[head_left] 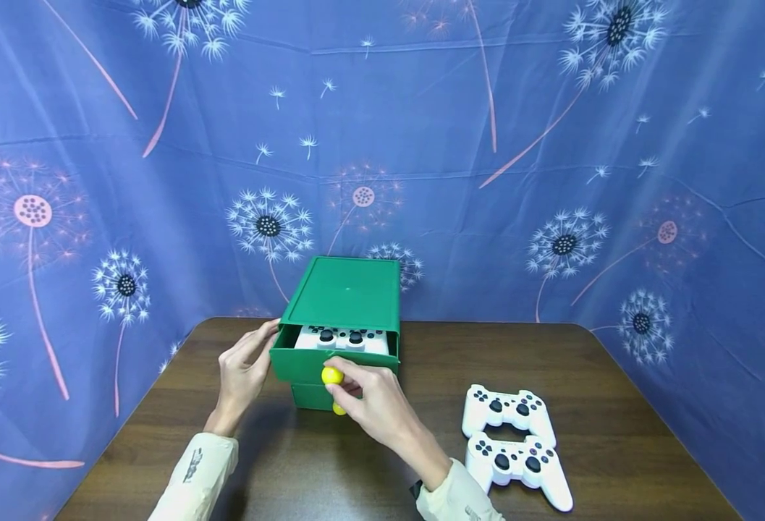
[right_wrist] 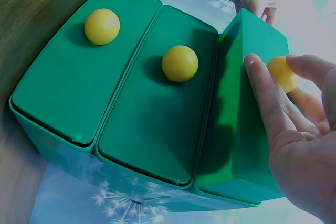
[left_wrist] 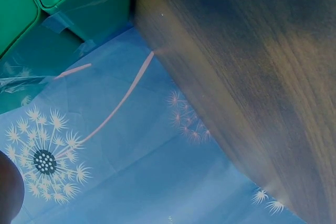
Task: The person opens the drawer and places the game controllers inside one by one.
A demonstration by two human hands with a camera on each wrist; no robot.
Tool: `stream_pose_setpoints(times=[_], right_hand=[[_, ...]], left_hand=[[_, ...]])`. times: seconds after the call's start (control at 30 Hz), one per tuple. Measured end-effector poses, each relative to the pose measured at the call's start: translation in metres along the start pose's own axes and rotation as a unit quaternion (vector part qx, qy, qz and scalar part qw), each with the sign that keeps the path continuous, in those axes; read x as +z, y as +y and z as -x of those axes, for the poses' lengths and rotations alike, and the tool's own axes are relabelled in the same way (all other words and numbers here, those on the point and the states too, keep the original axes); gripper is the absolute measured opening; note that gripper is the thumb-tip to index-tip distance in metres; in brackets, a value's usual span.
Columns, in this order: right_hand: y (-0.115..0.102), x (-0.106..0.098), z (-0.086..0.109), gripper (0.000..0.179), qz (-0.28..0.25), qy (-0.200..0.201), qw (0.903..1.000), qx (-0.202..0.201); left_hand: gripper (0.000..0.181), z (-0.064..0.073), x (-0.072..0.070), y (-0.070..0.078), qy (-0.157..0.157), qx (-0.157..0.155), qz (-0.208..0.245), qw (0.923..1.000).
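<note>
A green drawer cabinet [head_left: 343, 289] stands on the table, its top drawer [head_left: 300, 364] pulled partly out. Inside that drawer lies a white game controller [head_left: 341, 340]. My right hand [head_left: 382, 405] pinches the drawer's yellow knob [head_left: 332, 375] between thumb and fingers; the right wrist view shows the grip on the knob [right_wrist: 282, 73] close up. With extended fingers, my left hand [head_left: 242, 373] touches the cabinet's left side near the top. Two lower drawers, each with a yellow knob [right_wrist: 179, 63], are closed. The left wrist view catches only the cabinet's side [left_wrist: 100, 9].
Two more white game controllers, a rear one [head_left: 509, 409] and a front one [head_left: 519, 463], lie on the wooden table [head_left: 616, 405] to the right. A blue dandelion-print cloth [head_left: 421, 130] hangs behind the table and at its sides.
</note>
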State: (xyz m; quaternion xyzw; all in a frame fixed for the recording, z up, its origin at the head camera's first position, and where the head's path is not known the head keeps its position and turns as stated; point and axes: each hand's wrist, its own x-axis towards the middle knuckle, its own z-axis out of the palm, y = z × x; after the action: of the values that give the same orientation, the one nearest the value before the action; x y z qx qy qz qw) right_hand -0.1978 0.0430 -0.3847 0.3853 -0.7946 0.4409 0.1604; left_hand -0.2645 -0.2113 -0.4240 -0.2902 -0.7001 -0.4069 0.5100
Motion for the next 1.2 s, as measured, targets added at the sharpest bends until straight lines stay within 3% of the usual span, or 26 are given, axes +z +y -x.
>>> stream_pose_setpoints(times=[1.2], right_hand=[[0.019, -0.002, -0.016, 0.029, 0.012, 0.021, 0.9996, -0.012]], left_hand=[[0.044, 0.001, 0.002, -0.003, 0.005, 0.0, 0.009, 0.9999]])
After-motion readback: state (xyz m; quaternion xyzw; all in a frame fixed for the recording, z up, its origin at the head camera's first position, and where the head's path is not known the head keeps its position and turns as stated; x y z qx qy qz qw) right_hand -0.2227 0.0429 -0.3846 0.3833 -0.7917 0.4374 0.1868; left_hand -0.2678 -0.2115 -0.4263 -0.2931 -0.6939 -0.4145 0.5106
